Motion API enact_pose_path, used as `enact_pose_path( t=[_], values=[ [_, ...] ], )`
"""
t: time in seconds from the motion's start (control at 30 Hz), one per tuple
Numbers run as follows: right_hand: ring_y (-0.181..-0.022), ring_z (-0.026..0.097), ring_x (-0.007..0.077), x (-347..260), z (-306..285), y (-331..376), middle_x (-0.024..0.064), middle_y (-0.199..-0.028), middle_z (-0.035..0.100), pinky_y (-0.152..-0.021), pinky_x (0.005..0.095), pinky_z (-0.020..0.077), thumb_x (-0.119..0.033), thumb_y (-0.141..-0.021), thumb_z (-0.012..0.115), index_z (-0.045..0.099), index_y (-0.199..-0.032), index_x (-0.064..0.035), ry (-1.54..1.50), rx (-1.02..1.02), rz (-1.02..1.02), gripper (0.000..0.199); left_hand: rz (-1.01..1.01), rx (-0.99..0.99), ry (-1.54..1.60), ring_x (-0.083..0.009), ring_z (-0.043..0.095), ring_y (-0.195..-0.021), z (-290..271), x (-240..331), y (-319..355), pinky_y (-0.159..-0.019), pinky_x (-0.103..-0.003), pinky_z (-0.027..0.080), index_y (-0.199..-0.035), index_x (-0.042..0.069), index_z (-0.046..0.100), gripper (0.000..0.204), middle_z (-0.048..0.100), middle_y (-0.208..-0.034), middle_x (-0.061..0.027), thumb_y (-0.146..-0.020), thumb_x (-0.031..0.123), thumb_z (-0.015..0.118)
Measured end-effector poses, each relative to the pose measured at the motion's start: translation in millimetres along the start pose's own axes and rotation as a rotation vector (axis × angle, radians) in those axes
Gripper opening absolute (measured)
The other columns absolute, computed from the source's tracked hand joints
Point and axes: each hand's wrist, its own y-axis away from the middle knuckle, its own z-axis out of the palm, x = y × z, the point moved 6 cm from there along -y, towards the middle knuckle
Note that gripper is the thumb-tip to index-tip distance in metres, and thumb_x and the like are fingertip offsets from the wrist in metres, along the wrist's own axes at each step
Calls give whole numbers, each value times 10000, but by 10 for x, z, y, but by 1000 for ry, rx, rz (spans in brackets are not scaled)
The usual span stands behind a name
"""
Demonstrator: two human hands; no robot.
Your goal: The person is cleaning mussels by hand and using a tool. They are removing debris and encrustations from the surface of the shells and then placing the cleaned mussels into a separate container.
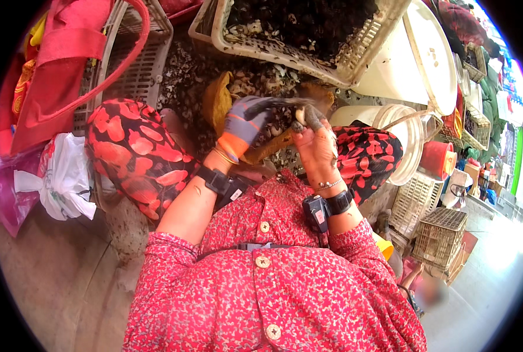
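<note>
My left hand [242, 126], in a grey and orange glove, is closed around a dark, long, thin thing [282, 102]. That thing points right toward my other hand; it is blurred and I cannot tell its kind. My right hand [320, 152] is bare-palmed, with dark covers on some fingertips. Its bent fingers hold a small pale rounded piece [300, 115] against the dark thing's end. Below both hands, between my knees, lies a dirty yellow curved thing [216, 100]. Dark and whitish scraps [185, 76] cover the ground around it.
Ahead stands a pale plastic crate [285, 56] heaped with dark pieces. A big white tub [431, 58] and a white bucket [411, 141] are at its right. Left are a red bag [56, 88] and a white plastic bag [68, 176]. Another person [417, 281] is at lower right.
</note>
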Motion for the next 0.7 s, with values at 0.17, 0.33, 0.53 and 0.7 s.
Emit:
enact_pose_path(
  t=[0.17, 0.33, 0.53, 0.7],
  values=[
    [-767, 566, 143, -53, 131, 121, 52, -987, 613, -562, 259, 417, -65, -862, 462, 552, -1089, -75, -79, 153, -59, 244, 286, -9, -299, -238, 580, -888, 125, 359, 77, -827, -321, 447, -986, 83, 667, 275, 635, -941, -95, -750, -2, 552],
    [-784, 568, 147, -34, 49, -35, 42, -956, 609, -582, 266, 434, -67, -860, 472, 554, -1056, -66, -59, -177, -29, 212, 139, -32, -125, -237, 579, -935, 61, -19, 27, -839, -315, 448, -1017, 37, 646, 250, 631, -969, -102, -787, 8, 551],
    [-756, 539, 145, 61, 180, 14, 41, -909, 606, -593, 260, 434, -106, -877, 508, 560, -1035, -54, -294, -52, 125, 174, -17, 42, 58, -250, 556, -909, -28, -345, 24, -852, -340, 425, -976, 103, 672, 283, 627, -922, -81, -740, 3, 552],
    [-782, 518, 157, 128, 243, 49, 75, -912, 601, -587, 250, 396, -130, -900, 472, 565, -1015, -46, -654, -107, 257, 170, 295, 24, -300, -239, 565, -936, 156, 344, 86, -855, -319, 436, -1008, 76, 657, 295, 622, -965, -95, -751, -15, 544]
  ],
)
